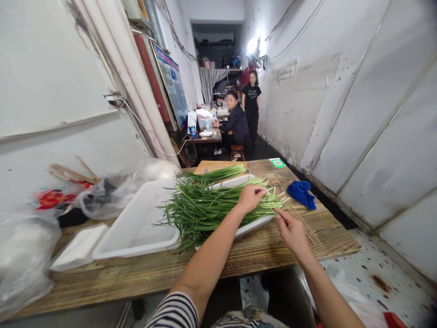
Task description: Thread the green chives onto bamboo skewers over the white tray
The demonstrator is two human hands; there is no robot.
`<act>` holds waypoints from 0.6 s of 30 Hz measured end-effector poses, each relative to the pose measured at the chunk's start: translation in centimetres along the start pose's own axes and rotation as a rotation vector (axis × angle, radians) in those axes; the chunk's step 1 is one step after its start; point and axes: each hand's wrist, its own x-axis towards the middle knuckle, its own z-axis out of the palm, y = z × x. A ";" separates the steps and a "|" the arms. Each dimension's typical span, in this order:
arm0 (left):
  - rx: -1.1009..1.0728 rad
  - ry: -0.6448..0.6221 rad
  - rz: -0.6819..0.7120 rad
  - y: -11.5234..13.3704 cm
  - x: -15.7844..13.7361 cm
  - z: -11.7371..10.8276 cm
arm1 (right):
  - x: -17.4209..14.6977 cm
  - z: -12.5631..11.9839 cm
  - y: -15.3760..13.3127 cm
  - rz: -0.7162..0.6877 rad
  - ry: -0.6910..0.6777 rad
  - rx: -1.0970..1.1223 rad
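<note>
A large heap of garlic chives [205, 202] lies across a white tray [254, 226], its pale stem ends pointing right. Over those stems is my left hand [251, 197], thumb and fingers pinched together; whatever is between them is too small to make out. My right hand [292, 231] is at the front of the stem ends, also closed in a pinch at the fingertips, and what it grips cannot be made out. Several thin bamboo skewers [303, 222] lie on the table just beyond and to the right of my right hand.
On the wooden table [116, 284] are a second white tray [136, 223], a white slab-like pack [80, 246], plastic bags [23, 255], a blue cloth [302, 193], a wooden board [218, 166] and a green code card [277, 162]. People sit and stand at the far end.
</note>
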 end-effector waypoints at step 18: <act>0.010 -0.002 0.011 0.0 0.1 -0.1 | -0.1 0.2 0.3 0.017 0.011 0.016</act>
